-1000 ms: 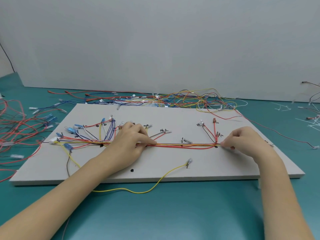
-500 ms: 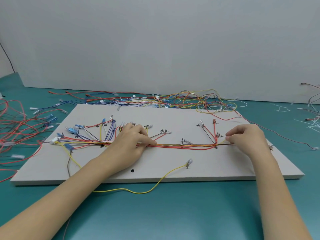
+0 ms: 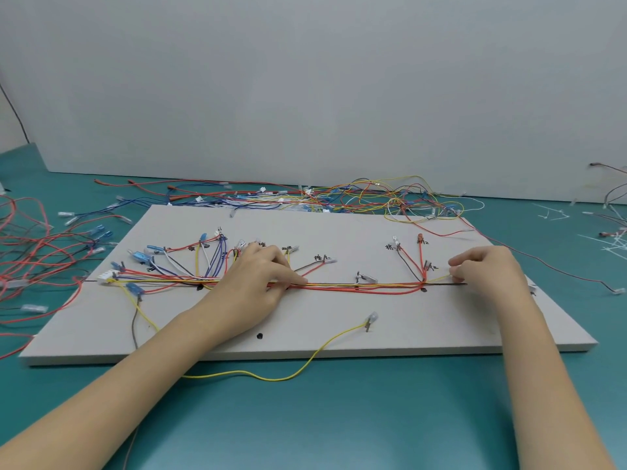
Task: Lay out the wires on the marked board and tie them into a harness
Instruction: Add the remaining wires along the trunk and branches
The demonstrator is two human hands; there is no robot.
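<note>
A grey marked board lies flat on the teal table. Along its black centre line runs a bundle of red, yellow and black wires, with branches fanning out to labelled spots at the left and right. My left hand presses the bundle down near the board's middle, fingers curled over the wires. At the bundle's right end, my right hand pinches the tip of a yellow wire. Another yellow wire trails off the board's front edge.
A tangle of loose wires lies behind the board, and red wires spread over the table at the left. White cable ties are scattered at the right. A thin red wire crosses the table beside the board's right edge.
My right hand has moved right and slightly up, drawing the yellow wire's end away from the bundle's right junction. My left hand has stayed put on the bundle.
</note>
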